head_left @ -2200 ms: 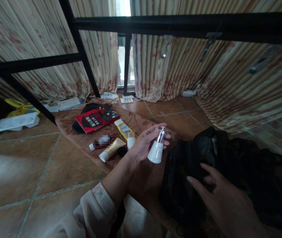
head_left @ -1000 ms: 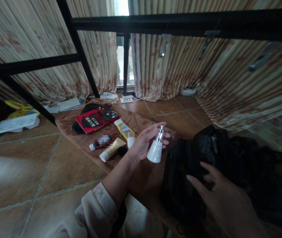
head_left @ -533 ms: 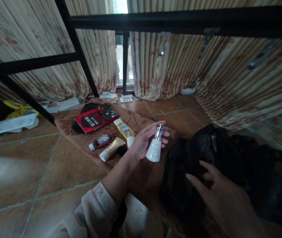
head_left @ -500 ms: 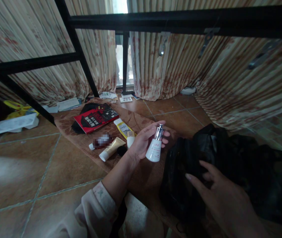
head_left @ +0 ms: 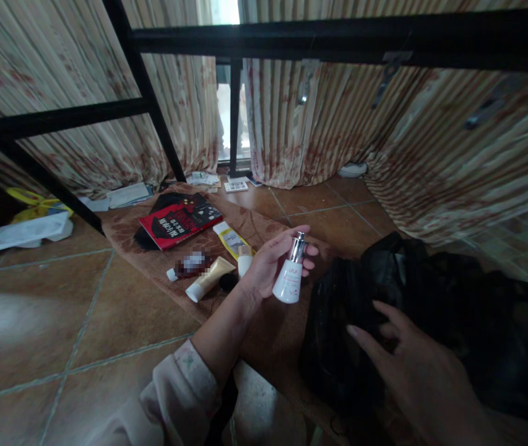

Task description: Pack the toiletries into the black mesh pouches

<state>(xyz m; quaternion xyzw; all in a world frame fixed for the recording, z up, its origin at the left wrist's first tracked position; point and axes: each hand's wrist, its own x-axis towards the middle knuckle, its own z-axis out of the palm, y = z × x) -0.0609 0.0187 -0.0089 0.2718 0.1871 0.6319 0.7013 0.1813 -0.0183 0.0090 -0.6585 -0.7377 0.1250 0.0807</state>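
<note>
A white pump bottle (head_left: 288, 282) with a silver neck rests in my left hand (head_left: 266, 263), the fingers curled behind it. My right hand (head_left: 412, 353) is at the black bag (head_left: 338, 291), thumb and forefinger spread apart over its dark opening; whether the other fingers touch the fabric is hidden. Left of the bottle, a small white bottle (head_left: 244, 263) is partly behind my left hand. Close by lie a black round item (head_left: 228, 283), a gold tube (head_left: 210, 279), a dark red bottle (head_left: 189, 265) with its label blurred, and a yellow and white tube (head_left: 231, 240).
A brown patterned cloth (head_left: 264, 220) lies beneath these things, with a red and black book (head_left: 180, 220) at its far end. A black metal frame (head_left: 291, 38) crosses above. Papers (head_left: 129, 195) are on the tiled floor (head_left: 36, 310), before striped curtains (head_left: 282, 124).
</note>
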